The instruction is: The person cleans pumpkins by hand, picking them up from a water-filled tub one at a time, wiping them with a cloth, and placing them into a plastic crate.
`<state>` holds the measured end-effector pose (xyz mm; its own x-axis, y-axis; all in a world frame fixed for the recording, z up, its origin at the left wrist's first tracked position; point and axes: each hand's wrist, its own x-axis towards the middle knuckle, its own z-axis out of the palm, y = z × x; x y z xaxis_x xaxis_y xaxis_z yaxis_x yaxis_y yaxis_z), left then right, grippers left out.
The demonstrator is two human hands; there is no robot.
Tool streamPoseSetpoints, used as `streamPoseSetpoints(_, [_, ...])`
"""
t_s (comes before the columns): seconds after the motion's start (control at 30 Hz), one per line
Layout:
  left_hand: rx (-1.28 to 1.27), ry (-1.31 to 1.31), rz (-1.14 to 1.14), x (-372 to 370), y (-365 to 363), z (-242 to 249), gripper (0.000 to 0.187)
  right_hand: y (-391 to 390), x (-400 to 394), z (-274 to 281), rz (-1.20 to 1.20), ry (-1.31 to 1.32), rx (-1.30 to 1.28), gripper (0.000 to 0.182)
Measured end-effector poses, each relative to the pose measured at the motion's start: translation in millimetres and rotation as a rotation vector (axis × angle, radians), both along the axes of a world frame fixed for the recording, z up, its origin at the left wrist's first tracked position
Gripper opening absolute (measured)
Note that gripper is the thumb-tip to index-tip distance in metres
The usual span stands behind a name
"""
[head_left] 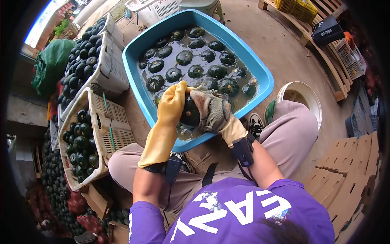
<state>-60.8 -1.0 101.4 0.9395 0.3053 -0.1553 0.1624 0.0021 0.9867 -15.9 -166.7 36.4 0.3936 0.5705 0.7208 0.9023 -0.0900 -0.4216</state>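
Note:
My left hand (pixel 172 99), in a yellow rubber glove, is closed on a dark green squash (pixel 190 113) near its top. A wet grey-brown cloth (pixel 209 109) is wrapped over my right hand (pixel 232 129), which wears a pale glove and presses the cloth to the squash's right side; the fingers are mostly hidden under it. Both hands are over the near edge of a blue tub (pixel 260 67). In the tub's murky water float several dark green squashes, such as one ribbed squash (pixel 184 57).
White plastic crates (pixel 115 110) heaped with dark green squashes stand at the left. A white bucket (pixel 300 86) sits by my right knee. Stacked cardboard boxes (pixel 341 175) are at the lower right, a wooden pallet (pixel 325 61) at the upper right, and a stool (pixel 201 5) behind the tub.

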Motion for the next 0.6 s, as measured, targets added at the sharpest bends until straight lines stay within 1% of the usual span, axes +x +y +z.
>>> streamPoseSetpoints(0.03, [-0.119,-0.064,-0.013,3.1,-8.3,10.9,0.043,-0.9,-1.1,27.2,0.133,0.16,0.122,0.084])
streamPoseSetpoints(0.1, [-0.202,-0.033,0.0,-1.5,-21.0,35.2,0.045,-6.7,-1.2,35.5,0.215,0.317,0.245,0.104])
streamPoseSetpoints(0.13, [-0.202,-0.033,-0.005,5.3,-15.2,24.1,0.045,-5.4,-4.5,28.1,0.21,0.315,0.245,0.104])
streamPoseSetpoints(0.2, [-0.019,-0.234,-0.048,21.0,11.6,-23.1,0.046,3.2,-14.6,-1.6,-0.13,0.261,0.222,0.081])
streamPoseSetpoints(0.23, [0.353,-0.207,0.03,19.9,18.0,-24.4,0.041,8.0,-11.6,-11.3,-0.133,0.26,0.221,0.081])
streamPoseSetpoints(0.27, [0.55,-0.234,0.047,8.7,11.3,-32.2,0.041,12.5,-4.7,-20.7,-0.237,0.35,0.183,0.064])
streamPoseSetpoints(0.3, [0.749,-0.259,0.067,-10.9,-11.8,-17.6,0.047,14.8,3.5,-24.7,-0.338,0.439,0.145,0.046])
streamPoseSetpoints(0.33, [0.907,-0.165,-0.037,-30.2,-31.9,-8.6,0.067,7.8,8.5,-1.1,-0.335,0.386,0.133,0.023])
streamPoseSetpoints(0.37, [0.752,-0.125,0.017,-40.4,-47.7,-20.6,0.08,9.8,15.1,-6.3,-0.48,0.21,0.07,0.028])
streamPoseSetpoints(0.4, [0.636,-0.139,0.021,-41.9,-46.8,-21.0,0.076,7.1,12.6,7.1,-0.519,0.256,-0.118,0.031])
streamPoseSetpoints(0.43, [0.521,-0.16,0.028,-36.0,-48.3,-6.2,0.072,4.3,12.6,22.3,-0.552,0.293,-0.303,0.034])
streamPoseSetpoints(0.47, [0.251,-0.096,-0.142,-34.8,-38.8,16.7,0.061,3.6,15.2,19.9,-0.472,0.257,-0.196,0.036])
streamPoseSetpoints(0.5, [-0.033,-0.028,-0.135,-42.4,-37.2,38.6,0.049,2.5,15.2,16.5,-0.389,0.22,-0.097,0.037])
streamPoseSetpoints(0.57, [0.376,-0.116,-0.304,-51.0,-18.6,33.3,0.047,13.9,13.0,10.3,-0.409,0.216,-0.094,0.034])
streamPoseSetpoints(0.6, [0.007,-0.085,-0.298,-60.0,-18.6,41.0,0.057,19.4,4.8,11.7,-0.536,0.114,-0.048,0.033])
